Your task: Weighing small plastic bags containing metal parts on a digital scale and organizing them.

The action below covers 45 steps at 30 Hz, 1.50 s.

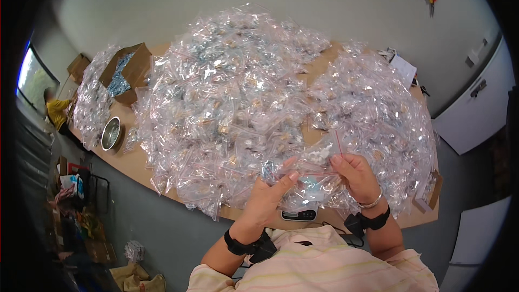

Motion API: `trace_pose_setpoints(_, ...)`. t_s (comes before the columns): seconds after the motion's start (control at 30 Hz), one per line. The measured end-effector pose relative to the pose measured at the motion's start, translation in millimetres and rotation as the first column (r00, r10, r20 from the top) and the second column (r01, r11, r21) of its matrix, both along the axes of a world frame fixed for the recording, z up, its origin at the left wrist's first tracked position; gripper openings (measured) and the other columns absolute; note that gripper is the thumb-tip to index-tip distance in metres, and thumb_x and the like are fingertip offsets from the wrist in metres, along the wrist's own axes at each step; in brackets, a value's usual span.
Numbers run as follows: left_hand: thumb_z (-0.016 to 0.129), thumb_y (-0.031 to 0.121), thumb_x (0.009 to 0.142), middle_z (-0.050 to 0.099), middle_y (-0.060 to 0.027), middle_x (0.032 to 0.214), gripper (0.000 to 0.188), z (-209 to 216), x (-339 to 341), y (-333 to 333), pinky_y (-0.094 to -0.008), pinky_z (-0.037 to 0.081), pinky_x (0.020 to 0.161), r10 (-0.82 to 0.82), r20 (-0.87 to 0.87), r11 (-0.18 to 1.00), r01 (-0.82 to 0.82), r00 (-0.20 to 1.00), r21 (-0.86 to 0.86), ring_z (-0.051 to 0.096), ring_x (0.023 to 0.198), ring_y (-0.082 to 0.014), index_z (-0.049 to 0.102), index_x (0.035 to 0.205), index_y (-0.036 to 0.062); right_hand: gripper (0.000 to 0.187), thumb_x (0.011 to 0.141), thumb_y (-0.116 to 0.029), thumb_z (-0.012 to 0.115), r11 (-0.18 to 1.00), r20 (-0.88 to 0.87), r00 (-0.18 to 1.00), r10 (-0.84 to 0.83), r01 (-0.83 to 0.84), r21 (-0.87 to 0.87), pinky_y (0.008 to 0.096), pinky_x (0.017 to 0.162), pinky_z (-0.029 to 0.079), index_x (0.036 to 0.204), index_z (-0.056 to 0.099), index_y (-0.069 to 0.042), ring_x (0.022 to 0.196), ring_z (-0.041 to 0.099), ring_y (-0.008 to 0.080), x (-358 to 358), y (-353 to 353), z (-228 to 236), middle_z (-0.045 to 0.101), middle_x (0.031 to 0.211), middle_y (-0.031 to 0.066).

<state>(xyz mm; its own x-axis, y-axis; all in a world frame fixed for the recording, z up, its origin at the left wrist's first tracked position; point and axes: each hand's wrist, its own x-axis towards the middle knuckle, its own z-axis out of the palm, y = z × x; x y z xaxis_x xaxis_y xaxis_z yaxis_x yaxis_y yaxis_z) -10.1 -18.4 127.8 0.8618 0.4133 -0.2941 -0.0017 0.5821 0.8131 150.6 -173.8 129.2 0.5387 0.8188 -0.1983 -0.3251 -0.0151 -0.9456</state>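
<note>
My left hand (pixel 268 197) and my right hand (pixel 354 176) hold one small clear zip bag (pixel 316 157) between them, just above the table's near edge. The bag has a red seal strip and small pale parts inside. My left fingers pinch its lower left side, my right fingers grip its upper right corner. Both wrists wear black bands; the right also has a bracelet. Under the bag a small scale (pixel 299 215) peeks out. A huge heap of similar clear bags (pixel 227 103) covers the wooden table (pixel 138 165) in front of me.
A second heap of bags (pixel 378 113) lies to the right. A metal bowl (pixel 111 133) and an open cardboard box (pixel 130 70) sit at the left end. A person in yellow (pixel 57 111) is at far left. White cabinets (pixel 476 108) stand on the right.
</note>
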Motion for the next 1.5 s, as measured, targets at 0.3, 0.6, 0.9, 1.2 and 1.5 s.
trace_pose_setpoints(0.3, 0.065, 0.025, 0.093, 0.058, -0.0140, 0.130, 0.052, -4.4, 12.5, -8.1, -0.0390, 0.047, 0.099, -0.061, -0.009, 0.979, 0.058, 0.998, -0.195, 0.056, 0.118, -0.0230, 0.052, 0.134, -0.0025, 0.042, 0.102, -0.039, 0.051, 0.984, -0.131, 0.975, -0.179, 0.175, -0.042, 0.0189, 0.057, 0.039, 0.107, 0.068, -0.001, 0.063, 0.049, 0.0014, -7.8, -20.6, -7.5, 0.059, 0.076, -0.0048)
trace_pose_setpoints(0.6, 0.072, 0.008, 0.085, 0.062, -0.0142, 0.121, 0.052, -8.8, 14.7, -6.6, -0.0342, 0.052, 0.090, -0.065, -0.035, 0.992, 0.060, 0.997, -0.111, 0.062, 0.105, -0.0205, 0.052, 0.132, -0.0058, 0.045, 0.102, -0.040, 0.051, 0.983, -0.194, 0.965, -0.175, 0.181, 0.012, 0.0194, 0.062, 0.047, 0.115, 0.064, 0.001, 0.073, 0.057, 0.0032, -12.3, -21.5, -13.7, 0.065, 0.091, -0.0009)
trace_pose_setpoints(0.9, 0.072, 0.002, 0.084, 0.066, -0.0108, 0.105, 0.038, -14.9, 14.5, -2.0, -0.0325, 0.055, 0.078, 0.042, -0.112, 0.999, -0.045, 0.993, -0.028, 0.064, 0.089, -0.0178, 0.059, 0.119, -0.0031, 0.036, 0.092, -0.021, 0.070, 1.000, -0.030, 1.000, 0.004, -0.003, 0.015, 0.0214, 0.066, 0.049, 0.121, 0.058, -0.003, 0.075, 0.057, 0.0042, -17.6, -16.9, -33.1, 0.063, 0.092, -0.0012)
trace_pose_setpoints(1.2, 0.075, 0.010, 0.085, 0.067, -0.0074, 0.098, 0.031, -18.4, 21.8, -2.5, -0.0331, 0.054, 0.072, 0.047, -0.200, 0.994, -0.066, 0.979, -0.087, 0.063, 0.081, -0.0166, 0.062, 0.111, -0.0001, 0.031, 0.094, -0.020, 0.066, 0.997, -0.135, 0.989, -0.063, 0.056, -0.060, 0.0222, 0.077, 0.048, 0.117, 0.062, 0.001, 0.088, 0.058, 0.0044, -13.7, -19.9, -33.9, 0.065, 0.100, -0.0007)
trace_pose_setpoints(1.5, 0.074, 0.010, 0.084, 0.066, -0.0077, 0.094, 0.024, -26.4, 26.0, -6.2, -0.0314, 0.052, 0.071, 0.021, -0.209, 0.998, -0.009, 0.978, 0.060, 0.063, 0.080, -0.0176, 0.064, 0.104, 0.0008, 0.039, 0.098, -0.022, 0.060, 0.984, -0.064, 0.983, -0.173, 0.176, 0.030, 0.0223, 0.079, 0.049, 0.128, 0.054, 0.001, 0.091, 0.059, 0.0049, -16.6, -17.8, -34.2, 0.064, 0.106, 0.0000)
